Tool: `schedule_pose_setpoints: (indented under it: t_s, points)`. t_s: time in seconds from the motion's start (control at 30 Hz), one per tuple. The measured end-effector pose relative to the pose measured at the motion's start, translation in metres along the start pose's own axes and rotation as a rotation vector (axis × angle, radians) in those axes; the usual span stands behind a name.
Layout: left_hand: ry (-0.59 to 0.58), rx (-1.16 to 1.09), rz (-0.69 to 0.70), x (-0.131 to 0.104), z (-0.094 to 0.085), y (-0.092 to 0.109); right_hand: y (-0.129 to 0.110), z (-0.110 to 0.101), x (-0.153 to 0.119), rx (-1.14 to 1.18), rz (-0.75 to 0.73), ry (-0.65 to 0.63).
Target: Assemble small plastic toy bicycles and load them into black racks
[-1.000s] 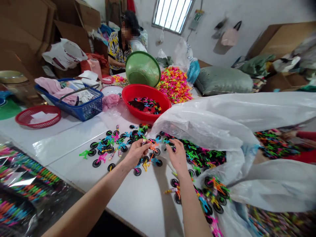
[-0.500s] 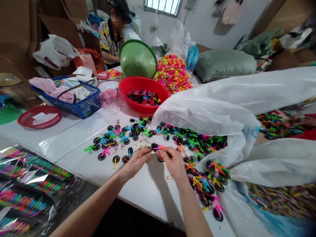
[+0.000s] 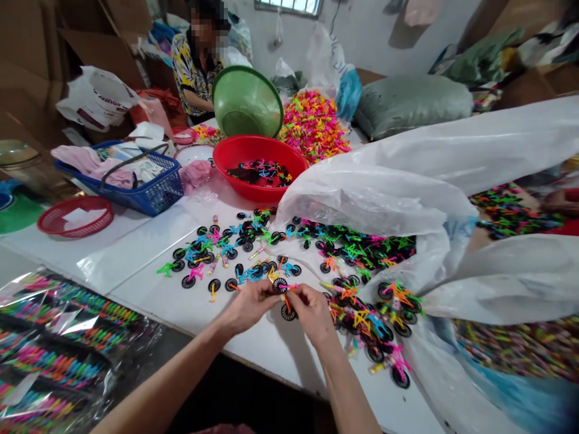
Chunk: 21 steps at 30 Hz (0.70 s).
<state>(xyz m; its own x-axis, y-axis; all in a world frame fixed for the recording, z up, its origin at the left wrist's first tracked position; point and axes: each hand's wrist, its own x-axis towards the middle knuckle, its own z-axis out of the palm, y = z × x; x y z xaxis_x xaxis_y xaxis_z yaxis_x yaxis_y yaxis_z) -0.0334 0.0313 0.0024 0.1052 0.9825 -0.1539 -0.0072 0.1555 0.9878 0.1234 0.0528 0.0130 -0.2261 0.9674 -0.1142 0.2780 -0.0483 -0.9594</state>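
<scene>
My left hand (image 3: 248, 305) and my right hand (image 3: 311, 311) meet over the white table (image 3: 136, 247), both pinching one small toy bicycle (image 3: 284, 298) with black wheels and a bright frame. Just beyond my fingers, several more toy bicycles (image 3: 217, 253) lie scattered on the table. To the right, a heap of the same toys (image 3: 362, 253) spills out of a large clear plastic bag (image 3: 407, 187).
A red bowl (image 3: 235, 154) holds more toy parts, with a green bowl (image 3: 246, 102) tilted behind it and a pile of coloured frames (image 3: 313, 123). A blue basket (image 3: 154, 193) and red basket (image 3: 75, 215) stand left. Packaged toys (image 3: 54, 337) lie bottom left. Another person (image 3: 194, 60) sits opposite.
Both hands have drawn back toward me from the scattered pile, carrying one toy bicycle between them. The camera has tilted down slightly.
</scene>
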Motion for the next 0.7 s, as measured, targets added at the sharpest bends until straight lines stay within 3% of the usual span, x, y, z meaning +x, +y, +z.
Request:
schedule_pose_setpoints:
  t_s: [0.1, 0.2, 0.27, 0.33, 0.37, 0.43, 0.5, 0.57, 0.7]
  points:
    - [0.163, 0.095, -0.057, -0.009, 0.015, -0.011, 0.005, 0.016, -0.007, -0.195, -0.058, 0.132]
    - [0.154, 0.088, -0.082, -0.014, 0.028, -0.008, 0.002, 0.01, -0.011, -0.258, -0.086, 0.116]
    - [0.028, 0.062, -0.03, -0.01, 0.028, 0.003, -0.004, -0.023, -0.016, -0.306, -0.108, 0.06]
    - [-0.037, 0.154, 0.08, 0.005, 0.016, 0.016, -0.011, -0.078, -0.023, -0.449, -0.115, 0.079]
    - [-0.01, 0.269, 0.137, 0.016, 0.005, 0.021, -0.015, -0.109, -0.026, -0.566, -0.085, 0.161]
    - [0.221, 0.55, 0.206, 0.042, -0.02, 0.025, -0.024, -0.162, -0.025, -0.878, -0.068, 0.368]
    - [0.336, 0.727, 0.159, 0.068, -0.041, 0.022, -0.034, -0.178, -0.011, -1.16, -0.125, 0.557]
    - [0.354, 0.77, 0.121, 0.087, -0.051, 0.014, -0.041, -0.146, 0.018, -1.217, -0.269, 0.558]
    - [0.363, 0.789, 0.109, 0.094, -0.054, 0.005, -0.043, -0.006, 0.096, -0.986, -0.494, 0.042]
